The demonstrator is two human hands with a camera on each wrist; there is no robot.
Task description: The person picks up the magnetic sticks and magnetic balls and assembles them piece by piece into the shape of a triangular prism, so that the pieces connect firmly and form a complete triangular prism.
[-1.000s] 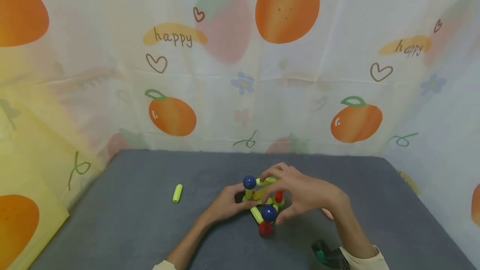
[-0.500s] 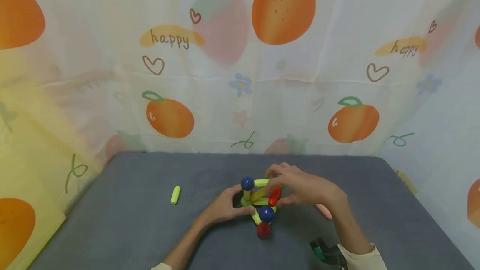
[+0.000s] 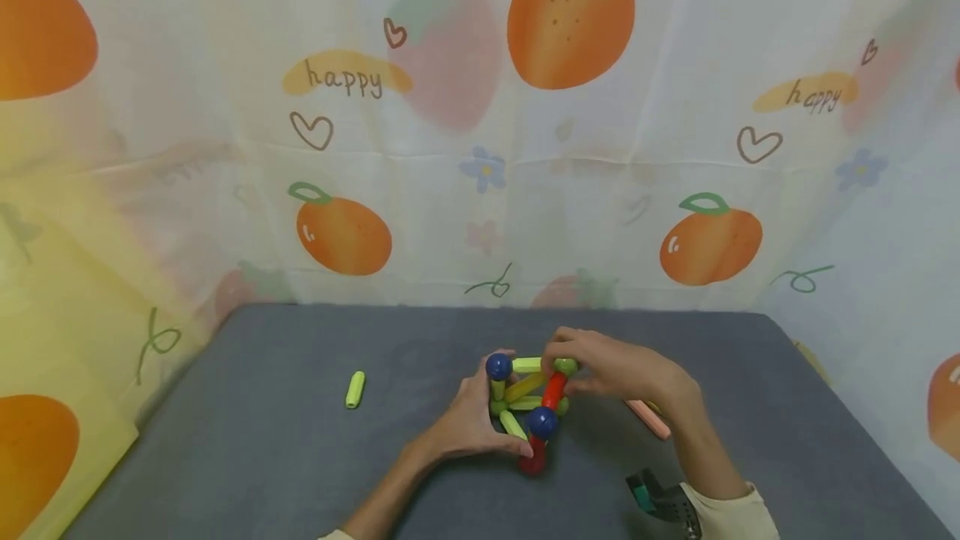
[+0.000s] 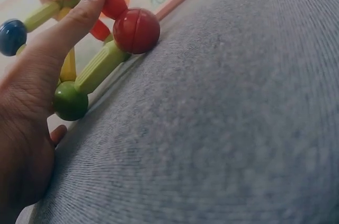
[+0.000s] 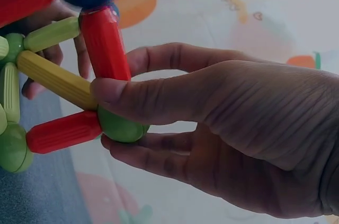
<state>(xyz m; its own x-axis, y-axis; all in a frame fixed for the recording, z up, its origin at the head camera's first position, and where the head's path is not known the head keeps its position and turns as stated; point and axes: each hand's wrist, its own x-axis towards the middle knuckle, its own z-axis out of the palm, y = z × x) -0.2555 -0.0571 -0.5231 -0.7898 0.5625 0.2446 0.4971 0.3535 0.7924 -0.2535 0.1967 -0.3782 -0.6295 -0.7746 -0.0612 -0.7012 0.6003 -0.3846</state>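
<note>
A building-stick frame of coloured rods and balls stands on the grey table (image 3: pixel 247 440), with its yellow rod (image 3: pixel 525 387) running diagonally inside. My left hand (image 3: pixel 472 419) grips the frame's left side, fingers behind the far blue ball (image 3: pixel 498 367). Its thumb presses an upright red rod just above the red ball (image 4: pixel 136 30). At the upper right corner, my right hand (image 3: pixel 611 365) pinches a top red rod (image 5: pixel 105 44) between thumb and index finger, other fingers under the green ball (image 5: pixel 119 123). The rod's other end meets the near blue ball (image 3: pixel 542 422).
A loose yellow-green rod (image 3: pixel 356 389) lies to the left of the frame. Beside my right wrist is a salmon-coloured rod (image 3: pixel 649 419). A fruit-printed curtain (image 3: pixel 442 190) hangs behind the table's far edge.
My right hand's fingers have closed in, and the red rod has swung into line between the near blue ball and the upper green ball. My left thumb has slid toward the near red corner.
</note>
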